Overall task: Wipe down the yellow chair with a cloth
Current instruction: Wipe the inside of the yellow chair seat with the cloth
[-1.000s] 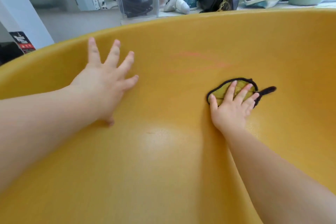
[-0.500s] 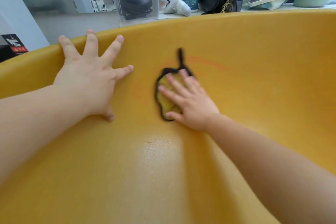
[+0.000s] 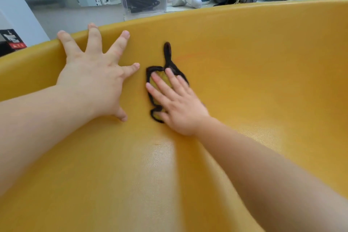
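While the left hand (image 3: 92, 81) lies flat on the back of the yellow chair (image 3: 263, 66), its fingers (image 3: 93, 41) spread wide, grasping nothing and reaching the top rim, it looks well placed to steady the chair. Just beside it, near but apart, the right hand (image 3: 177, 103) presses the cloth (image 3: 160, 79) flat against the chair back, fingers extended on top of it rather than curled around it. To wipe well, I would keep the palm firmly down so the cloth does not slip out, and work in overlapping strokes across the curved back and then the glossy seat. By my count: two hands, one cloth with a dark border and a small loop, and one chair.
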`<move>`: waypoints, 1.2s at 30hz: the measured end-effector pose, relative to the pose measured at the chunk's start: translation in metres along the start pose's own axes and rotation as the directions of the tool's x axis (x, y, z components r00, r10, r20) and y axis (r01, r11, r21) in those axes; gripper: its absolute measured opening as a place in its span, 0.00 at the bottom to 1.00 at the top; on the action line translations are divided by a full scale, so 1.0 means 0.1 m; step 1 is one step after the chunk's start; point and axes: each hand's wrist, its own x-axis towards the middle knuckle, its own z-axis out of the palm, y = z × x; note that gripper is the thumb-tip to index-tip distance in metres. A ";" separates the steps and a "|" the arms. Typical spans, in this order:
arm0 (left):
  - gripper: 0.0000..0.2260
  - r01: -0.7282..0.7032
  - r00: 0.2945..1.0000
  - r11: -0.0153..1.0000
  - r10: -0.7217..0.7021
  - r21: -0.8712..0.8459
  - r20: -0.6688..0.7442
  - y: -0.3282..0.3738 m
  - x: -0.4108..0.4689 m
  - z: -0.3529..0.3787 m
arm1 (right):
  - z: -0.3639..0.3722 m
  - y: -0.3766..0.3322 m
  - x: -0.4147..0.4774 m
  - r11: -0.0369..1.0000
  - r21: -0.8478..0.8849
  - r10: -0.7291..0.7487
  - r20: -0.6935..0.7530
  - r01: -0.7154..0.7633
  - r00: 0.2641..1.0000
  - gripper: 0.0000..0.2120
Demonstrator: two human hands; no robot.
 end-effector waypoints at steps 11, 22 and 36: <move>0.59 0.001 1.000 0.999 0.000 0.043 -0.023 -0.01 -0.01 0.06 | -0.10 -0.10 0.42 0.815 0.177 0.576 -0.146 -0.551 0.804 0.43; 0.58 -0.015 1.000 0.999 0.016 0.028 -0.022 -0.01 0.05 0.05 | -0.24 1.03 -0.04 0.681 0.133 0.729 -0.217 -0.720 0.649 0.34; 0.58 -0.015 1.000 1.000 0.015 0.011 -0.018 -0.01 0.04 0.05 | -0.03 1.03 -0.47 0.981 -0.103 0.165 -0.028 -0.167 0.986 0.41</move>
